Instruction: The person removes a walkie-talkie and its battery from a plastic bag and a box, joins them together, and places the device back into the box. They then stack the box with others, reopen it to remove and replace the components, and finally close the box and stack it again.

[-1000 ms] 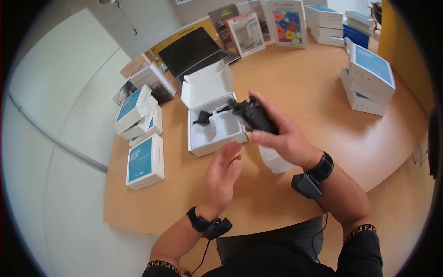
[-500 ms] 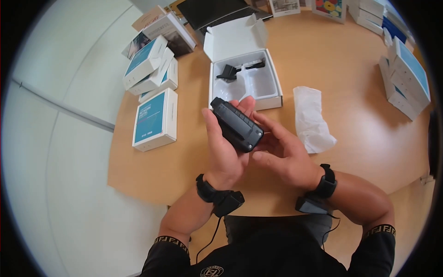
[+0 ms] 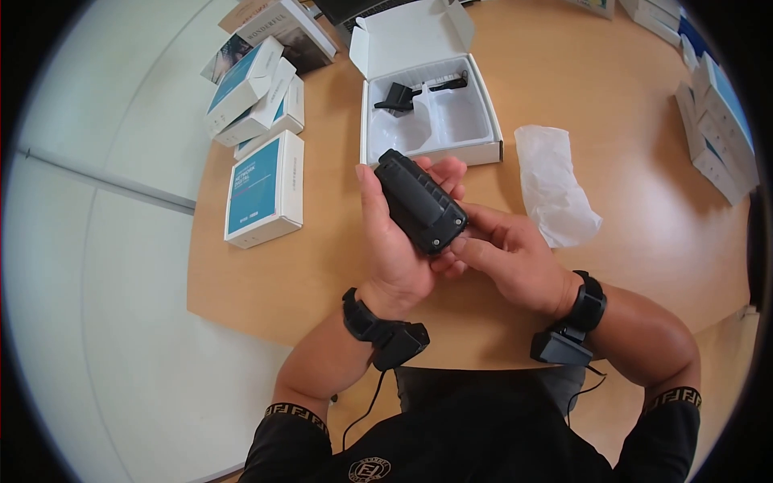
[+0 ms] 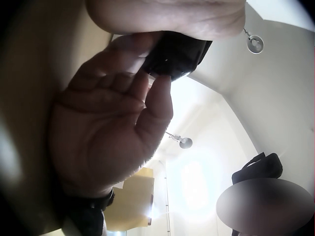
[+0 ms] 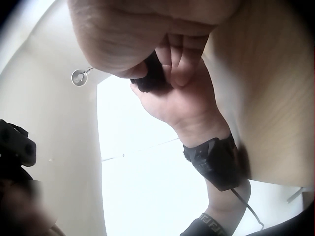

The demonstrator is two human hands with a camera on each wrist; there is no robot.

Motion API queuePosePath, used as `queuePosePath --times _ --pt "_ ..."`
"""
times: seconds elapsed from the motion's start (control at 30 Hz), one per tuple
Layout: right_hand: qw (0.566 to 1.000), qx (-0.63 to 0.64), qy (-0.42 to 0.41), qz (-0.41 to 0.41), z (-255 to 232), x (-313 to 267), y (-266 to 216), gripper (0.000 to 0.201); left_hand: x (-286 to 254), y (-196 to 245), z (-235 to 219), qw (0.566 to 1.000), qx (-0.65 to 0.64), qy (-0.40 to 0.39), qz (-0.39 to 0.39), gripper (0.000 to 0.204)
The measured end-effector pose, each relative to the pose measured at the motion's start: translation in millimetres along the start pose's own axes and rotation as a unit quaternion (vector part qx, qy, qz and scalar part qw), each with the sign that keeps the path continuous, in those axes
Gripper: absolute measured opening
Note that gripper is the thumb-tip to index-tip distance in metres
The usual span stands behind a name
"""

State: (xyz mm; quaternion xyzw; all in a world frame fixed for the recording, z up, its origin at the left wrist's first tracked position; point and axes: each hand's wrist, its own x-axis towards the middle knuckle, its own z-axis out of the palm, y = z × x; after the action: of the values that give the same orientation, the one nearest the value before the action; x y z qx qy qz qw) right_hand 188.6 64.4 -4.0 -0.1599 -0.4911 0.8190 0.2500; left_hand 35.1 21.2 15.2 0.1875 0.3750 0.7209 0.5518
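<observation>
A black two-way radio (image 3: 420, 201) lies clip side up in my left hand (image 3: 396, 259). The left thumb runs along one side of it, and the fingers come round the other. My right hand (image 3: 519, 256) pinches its lower end, thumb at the bottom edge near two small screws. In the left wrist view, that thumb meets the end of the radio (image 4: 179, 54). Just beyond the hands stands an open white box (image 3: 493, 151) with a moulded white tray, holding a black plug-like piece (image 3: 394, 97) and a dark cable (image 3: 449, 83).
A crumpled white sleeve (image 3: 555, 189) lies right of the open box. On the left are a single white-and-teal box (image 3: 258, 193), a stack of similar boxes (image 3: 245, 84) and books (image 3: 294, 36). More boxes (image 3: 713, 133) are stacked at right. A laptop (image 3: 358, 10) shows at the back.
The radio has passed from the right hand into the left palm and turned clip side up. The right hand has come to its lower end. The head view has tilted further down.
</observation>
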Motion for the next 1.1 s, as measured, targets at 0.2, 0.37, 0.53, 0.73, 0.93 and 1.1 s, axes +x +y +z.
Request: queuePosePath --times 0.2,0.37,0.53,0.73,0.93,1.1 --pt "1.000 -0.016 -0.002 0.013 3 1 -3 0.044 2 -3 -4 1.000 0.004 -0.009 0.010 0.070" --pt "0.999 0.022 0.011 0.038 6 0 -1 0.044 2 -3 -6 1.000 -0.008 -0.018 0.012 0.072" --pt "0.999 0.027 0.015 0.034 7 0 0 0.043 2 -3 -8 1.000 -0.013 -0.023 0.007 0.074" --pt "0.999 0.023 0.025 0.010 6 0 6 0.044 3 -3 -6 0.999 -0.043 -0.031 -0.003 0.070" --pt "1.000 -0.009 0.021 -0.005 5 0 8 0.045 4 -1 -7 0.998 -0.065 -0.007 -0.017 0.068" --pt "1.000 0.008 0.022 -0.006 8 -1 4 0.042 4 -1 -11 0.995 -0.085 -0.040 -0.034 0.066"
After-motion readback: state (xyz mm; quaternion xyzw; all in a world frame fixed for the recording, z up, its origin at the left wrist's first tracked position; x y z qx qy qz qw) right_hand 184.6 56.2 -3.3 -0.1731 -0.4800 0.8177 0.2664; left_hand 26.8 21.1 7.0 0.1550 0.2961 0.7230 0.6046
